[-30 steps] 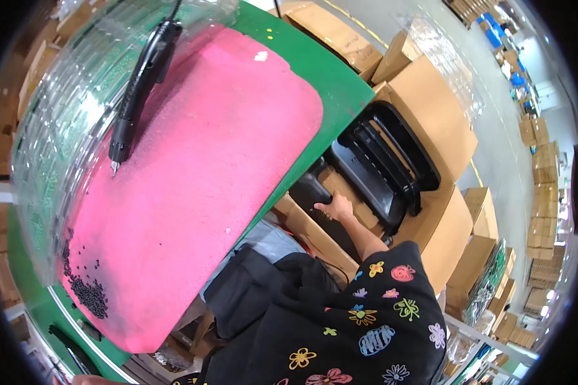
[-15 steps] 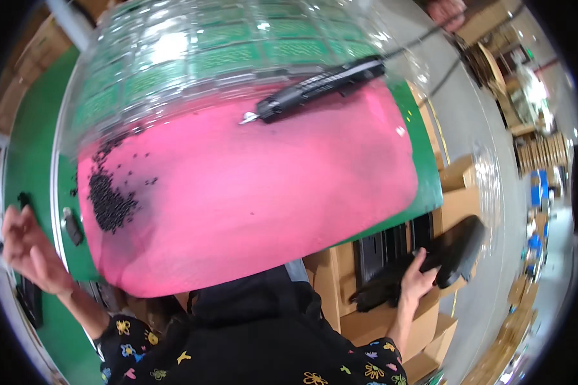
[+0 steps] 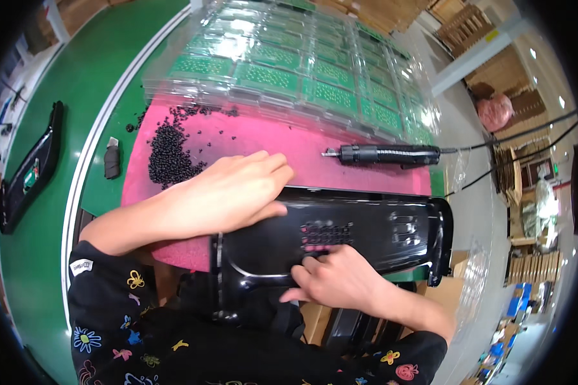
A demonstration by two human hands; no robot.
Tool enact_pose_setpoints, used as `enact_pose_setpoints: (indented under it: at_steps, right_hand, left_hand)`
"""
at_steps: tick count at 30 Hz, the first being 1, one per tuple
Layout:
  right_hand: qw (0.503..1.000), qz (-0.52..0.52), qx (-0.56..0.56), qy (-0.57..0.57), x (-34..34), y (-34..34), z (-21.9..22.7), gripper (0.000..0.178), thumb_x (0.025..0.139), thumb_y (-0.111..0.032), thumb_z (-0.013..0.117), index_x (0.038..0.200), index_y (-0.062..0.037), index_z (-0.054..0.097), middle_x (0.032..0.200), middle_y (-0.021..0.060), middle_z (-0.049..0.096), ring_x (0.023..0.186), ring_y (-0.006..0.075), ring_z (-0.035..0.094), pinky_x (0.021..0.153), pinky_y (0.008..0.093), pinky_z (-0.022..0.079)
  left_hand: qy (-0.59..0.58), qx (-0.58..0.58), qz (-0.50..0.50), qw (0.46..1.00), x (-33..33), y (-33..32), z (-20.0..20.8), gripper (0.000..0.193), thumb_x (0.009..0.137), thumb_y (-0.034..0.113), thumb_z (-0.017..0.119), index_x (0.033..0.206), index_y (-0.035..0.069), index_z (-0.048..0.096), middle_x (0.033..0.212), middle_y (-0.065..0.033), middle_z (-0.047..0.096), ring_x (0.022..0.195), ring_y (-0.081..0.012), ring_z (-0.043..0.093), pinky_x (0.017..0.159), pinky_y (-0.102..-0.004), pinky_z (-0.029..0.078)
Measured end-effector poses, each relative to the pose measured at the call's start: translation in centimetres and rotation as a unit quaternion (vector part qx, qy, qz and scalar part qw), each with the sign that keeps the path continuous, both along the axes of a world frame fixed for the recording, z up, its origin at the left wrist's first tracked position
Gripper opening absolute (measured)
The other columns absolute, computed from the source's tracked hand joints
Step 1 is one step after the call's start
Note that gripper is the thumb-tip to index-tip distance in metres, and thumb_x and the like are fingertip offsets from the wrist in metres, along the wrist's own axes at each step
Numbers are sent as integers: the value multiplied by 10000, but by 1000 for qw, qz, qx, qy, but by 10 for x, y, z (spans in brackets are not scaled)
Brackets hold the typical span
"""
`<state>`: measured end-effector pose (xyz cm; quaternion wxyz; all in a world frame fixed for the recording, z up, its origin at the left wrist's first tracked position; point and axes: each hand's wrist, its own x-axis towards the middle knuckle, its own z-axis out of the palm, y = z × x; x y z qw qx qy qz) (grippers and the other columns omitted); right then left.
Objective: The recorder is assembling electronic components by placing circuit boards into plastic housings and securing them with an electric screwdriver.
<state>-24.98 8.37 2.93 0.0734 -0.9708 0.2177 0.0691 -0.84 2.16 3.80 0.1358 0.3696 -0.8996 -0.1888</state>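
A long black plastic housing (image 3: 379, 224) lies in front of me, partly over the pink mat (image 3: 289, 138), its near side towards my body. It has a grille of small holes in the middle and slots near its right end. My left hand (image 3: 244, 186) is at the far left edge, thumb on the housing and fingers over the rim. My right hand (image 3: 334, 276) is closed at the near edge below the grille, fingers curled; its fingertips are partly hidden. Beyond the housing rests a black electric screwdriver (image 3: 388, 154). Many small black screws (image 3: 169, 151) lie heaped on the mat's left.
Clear plastic trays of green circuit boards (image 3: 270, 74) stand along the back. On the green surface at left are another black housing (image 3: 42, 154) holding a small board, and a small dark tool (image 3: 112, 160). Cardboard boxes (image 3: 315, 321) with black parts stand below at right.
My right hand has brought the black housing from the boxes at right onto the mat. My left hand has come in from the far left to its edge. The view has shifted.
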Motion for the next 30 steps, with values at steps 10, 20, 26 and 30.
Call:
enact_pose_setpoints:
  at_steps: [10, 20, 26, 30]
  right_hand:
    - [903, -252, -214, -274, 91, -258, 24, 199, 875, -233, 619, 914, -40, 591, 771, 161, 644, 751, 364, 647, 697, 477, 524]
    - [880, -420, -195, -104, 149, -470, -21, 493, 915, -244, 542, 1403, -233, 481, 1543, 109, 296, 1448, 271, 243, 1118, 541, 280]
    - [892, -330, -308, -5, 140, -493, -35, 521, 903, -106, 460, 1423, -124, 435, 1567, 45, 290, 1449, 258, 253, 1139, 526, 249]
    - [876, -215, -373, -219, 120, -450, -11, 449, 853, -34, 522, 1299, -87, 530, 1410, 69, 478, 1338, 276, 406, 1079, 478, 329]
  left_hand:
    - [36, -123, 56, 990, 25, -23, -37, 214, 801, 269, 700, 803, 76, 607, 797, -55, 586, 798, -240, 614, 636, -366, 518]
    - [59, -214, 40, 974, 30, -32, -49, 109, 678, 179, 616, 690, 103, 540, 712, -2, 515, 781, -149, 567, 615, -267, 446]
    - [62, -222, 43, 972, 31, -32, -52, 105, 683, 181, 614, 692, 106, 540, 709, 3, 510, 769, -146, 559, 606, -267, 442]
    - [59, -217, 40, 974, 32, -34, -53, 90, 698, 189, 612, 705, 118, 557, 725, 21, 525, 786, -150, 560, 614, -272, 445]
